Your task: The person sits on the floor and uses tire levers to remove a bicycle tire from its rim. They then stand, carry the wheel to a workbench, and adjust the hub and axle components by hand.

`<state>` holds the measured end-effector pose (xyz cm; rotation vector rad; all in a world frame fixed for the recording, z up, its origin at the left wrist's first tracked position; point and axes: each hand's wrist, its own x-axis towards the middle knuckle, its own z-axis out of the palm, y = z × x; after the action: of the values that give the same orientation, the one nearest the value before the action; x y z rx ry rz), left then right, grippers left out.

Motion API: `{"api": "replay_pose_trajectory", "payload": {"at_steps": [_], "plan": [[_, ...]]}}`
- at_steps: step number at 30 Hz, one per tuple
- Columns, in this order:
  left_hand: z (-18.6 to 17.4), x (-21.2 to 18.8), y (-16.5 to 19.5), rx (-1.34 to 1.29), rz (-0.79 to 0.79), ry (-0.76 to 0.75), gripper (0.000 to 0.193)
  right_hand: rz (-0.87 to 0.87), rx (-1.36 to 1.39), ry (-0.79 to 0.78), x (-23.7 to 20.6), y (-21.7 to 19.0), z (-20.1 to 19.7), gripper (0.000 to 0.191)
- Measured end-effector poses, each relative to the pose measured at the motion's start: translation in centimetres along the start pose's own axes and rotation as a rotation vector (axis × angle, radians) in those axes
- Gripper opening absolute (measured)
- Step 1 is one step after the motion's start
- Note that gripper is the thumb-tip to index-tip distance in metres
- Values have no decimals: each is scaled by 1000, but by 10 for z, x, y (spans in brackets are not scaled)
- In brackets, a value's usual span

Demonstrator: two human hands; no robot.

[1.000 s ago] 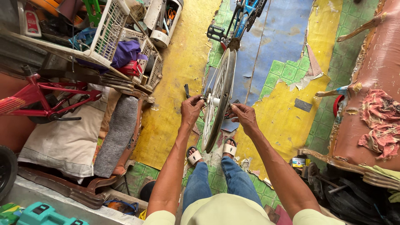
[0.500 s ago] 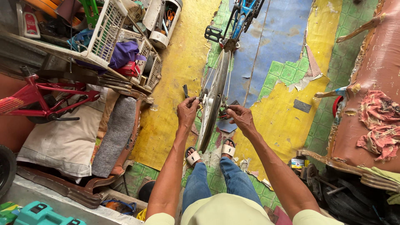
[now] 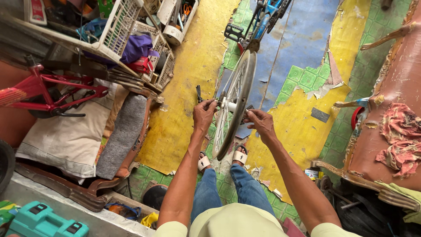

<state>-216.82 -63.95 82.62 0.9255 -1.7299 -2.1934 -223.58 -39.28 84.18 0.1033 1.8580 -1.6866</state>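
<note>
Head view: bicycle wheel (image 3: pixel 232 109), mounted in the upturned blue bicycle frame (image 3: pixel 263 19) over the patchy floor (image 3: pixel 184 74), is gripped at the hub by left hand (image 3: pixel 204 115) holding a dark tool (image 3: pixel 199 94) and right hand (image 3: pixel 259 123) clenched on the axle end; axle work judged midway, unfinished.

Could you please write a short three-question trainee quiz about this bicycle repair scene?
1. True or false: the left hand holds a dark tool at the hub of the bicycle wheel.
2. Where is the right hand? A) at the hub's other side B) on the red bicycle frame C) on the teal case
3. Fill in: both feet wear white ____.

Key: 1 true; 2 A; 3 sandals.
</note>
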Motion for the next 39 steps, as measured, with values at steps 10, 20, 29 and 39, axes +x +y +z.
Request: {"api": "replay_pose_trajectory", "payload": {"at_steps": [10, 20, 29, 39], "plan": [[-16, 4, 7, 161, 73, -50, 29, -8, 103, 60, 2, 6, 8, 27], [-28, 10, 18, 243, 36, -87, 28, -38, 95, 120, 8, 22, 13, 23], [-30, 12, 21, 230, -53, -150, 32, 19, 74, 137, 5, 10, 23, 27], [-18, -2, 47, 268, 65, -84, 41, -2, 101, 65, 9, 25, 10, 26]]}}
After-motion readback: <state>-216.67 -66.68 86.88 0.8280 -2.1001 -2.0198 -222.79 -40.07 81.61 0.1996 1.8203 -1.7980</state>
